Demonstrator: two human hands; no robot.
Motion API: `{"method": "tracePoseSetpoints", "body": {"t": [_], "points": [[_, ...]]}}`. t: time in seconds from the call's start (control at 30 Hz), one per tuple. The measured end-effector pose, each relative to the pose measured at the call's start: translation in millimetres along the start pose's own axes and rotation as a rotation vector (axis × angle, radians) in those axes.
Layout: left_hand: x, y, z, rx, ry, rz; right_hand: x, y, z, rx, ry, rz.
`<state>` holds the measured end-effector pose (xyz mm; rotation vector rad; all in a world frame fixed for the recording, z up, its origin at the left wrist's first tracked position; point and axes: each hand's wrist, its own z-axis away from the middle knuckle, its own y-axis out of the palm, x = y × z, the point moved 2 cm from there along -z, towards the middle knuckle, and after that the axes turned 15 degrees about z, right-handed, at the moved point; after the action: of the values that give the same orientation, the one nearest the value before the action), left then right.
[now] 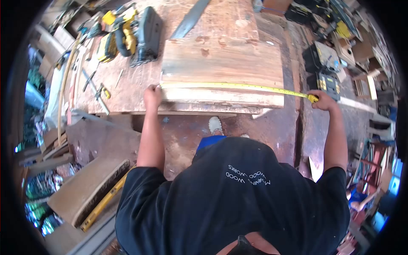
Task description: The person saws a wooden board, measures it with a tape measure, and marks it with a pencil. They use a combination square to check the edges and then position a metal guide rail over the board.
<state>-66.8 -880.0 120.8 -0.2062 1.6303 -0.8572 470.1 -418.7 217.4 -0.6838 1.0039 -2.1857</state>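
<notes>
Measuring, I judge: left hand (152, 97) pinches tape (233, 86) at board's (238, 63) nine o'clock; right hand (325, 101) grips case (313, 98) at three; reading needs tautness.

From here I can't read the markings on the yellow tape (238, 86); they're too small. The right grip (324, 101) partly covers its case (313, 98), and the grey blade (190, 20) runs off the top edge.

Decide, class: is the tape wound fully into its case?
No, the tape runs across the board from the left hand to the case in the right hand.
</notes>
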Motion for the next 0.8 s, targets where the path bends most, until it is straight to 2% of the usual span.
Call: {"method": "tracePoseSetpoints", "body": {"t": [0.03, 0.07, 0.13, 0.2, 0.33, 0.57, 0.7, 0.77, 0.8], "points": [[3.2, -3.5, -2.2, 0.026, 0.073, -0.006, -10.2, 8.7, -2.4, -0.043, -0.059, 0.024], [8.8, -4.9, -6.8, 0.052, 0.051, 0.029, -25.6, 21.4, -8.3, -0.121, -0.128, 0.027], [19.3, -8.1, -15.7, 0.138, 0.029, 0.027, -7.8, 20.4, -1.0, -0.055, 0.025, -0.049], [32.8, -8.4, -23.8, 0.188, 0.009, 0.086, 12.0, 12.0, 6.8, -0.002, 0.016, -0.001], [27.1, -8.1, -17.0, 0.145, -0.009, 0.062, 0.9, 20.7, 6.2, 0.020, 0.024, 0.011], [41.4, -16.8, 3.6, 0.075, -0.076, 0.004, -11.3, 32.8, 14.6, 0.007, -0.092, -0.002], [37.1, -21.3, 8.7, 0.048, -0.120, -0.077, -9.0, 31.6, 20.9, 0.165, -0.146, -0.081], [36.3, -19.2, 9.9, -0.028, -0.204, -0.034, -15.0, 33.7, 19.9, 0.000, -0.205, -0.033], [39.0, -17.8, 9.5, -0.037, -0.239, 0.012, -17.8, 33.9, 17.9, -0.001, -0.219, -0.043]]}}
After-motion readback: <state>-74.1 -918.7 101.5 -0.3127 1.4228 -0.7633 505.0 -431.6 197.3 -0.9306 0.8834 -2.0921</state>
